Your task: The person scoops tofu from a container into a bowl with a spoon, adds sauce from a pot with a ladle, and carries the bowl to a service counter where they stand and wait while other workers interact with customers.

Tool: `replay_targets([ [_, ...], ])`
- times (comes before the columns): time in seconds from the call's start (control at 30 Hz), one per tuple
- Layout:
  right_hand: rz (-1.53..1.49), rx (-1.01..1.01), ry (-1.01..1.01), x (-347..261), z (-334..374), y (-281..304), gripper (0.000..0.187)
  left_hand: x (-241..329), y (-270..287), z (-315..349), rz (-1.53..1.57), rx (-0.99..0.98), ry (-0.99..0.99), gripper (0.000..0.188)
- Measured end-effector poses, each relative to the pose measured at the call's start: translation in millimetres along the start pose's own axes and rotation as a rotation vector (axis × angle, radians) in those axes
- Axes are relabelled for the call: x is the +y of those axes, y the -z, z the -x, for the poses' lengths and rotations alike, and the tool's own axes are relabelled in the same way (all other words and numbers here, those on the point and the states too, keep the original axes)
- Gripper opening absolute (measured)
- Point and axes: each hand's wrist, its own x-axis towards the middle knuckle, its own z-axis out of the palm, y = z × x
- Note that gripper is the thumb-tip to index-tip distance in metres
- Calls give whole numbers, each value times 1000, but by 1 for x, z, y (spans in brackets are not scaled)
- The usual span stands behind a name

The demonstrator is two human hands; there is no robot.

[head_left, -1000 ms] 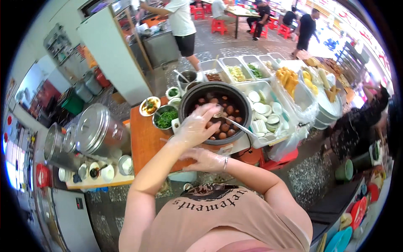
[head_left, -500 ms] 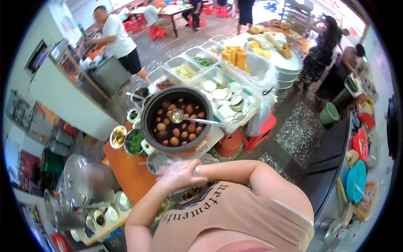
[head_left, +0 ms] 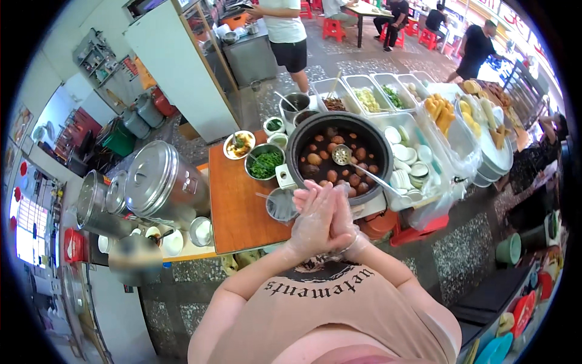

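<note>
My left hand and my right hand are pressed together palm to palm in front of my chest. Thin clear plastic gloves cover them, the right one showing at the wrist. Their fingers are stretched out, and I see nothing held between them. Just beyond the fingertips stands a dark pot of brown eggs in dark broth. A slotted ladle lies across it, handle toward the right. A clear plastic tub is beside my left fingers. Farther left are a metal bowl of chopped greens and a bowl of food.
Right of the pot, a bin holds white dishes. Behind are trays of chopped ingredients and fried dough sticks. Large steel pots stand left of the wooden tabletop. A person in a white shirt stands beyond.
My view has swung left, so the pot appears farther right. My hands have gone from the left hand lying over the right wrist to palms together with fingers pointing forward.
</note>
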Motion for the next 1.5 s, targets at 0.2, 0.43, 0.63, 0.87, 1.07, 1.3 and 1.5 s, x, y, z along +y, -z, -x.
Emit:
replay_targets([
  [0.2,-75,-351,-148,19,0,-7,44,-3,19,1,-19,-92,17,51],
  [0.43,285,-204,13,53,-10,-16,29,-2,26,6,23,-32,-6,32],
  [0.63,0,-167,93,68,-22,10,20,-12,23,14,16,35,16,26],
  [0.87,-11,-223,99,100,-35,37,15,-37,14,32,-4,78,120,11],
  [1.07,43,-151,70,69,-17,21,19,-26,7,18,127,47,78,11],
  [1.3,23,-129,40,58,-9,16,23,-26,3,16,181,26,89,13],
  [1.5,15,-117,7,51,-3,15,26,-29,-3,13,42,16,-40,15],
])
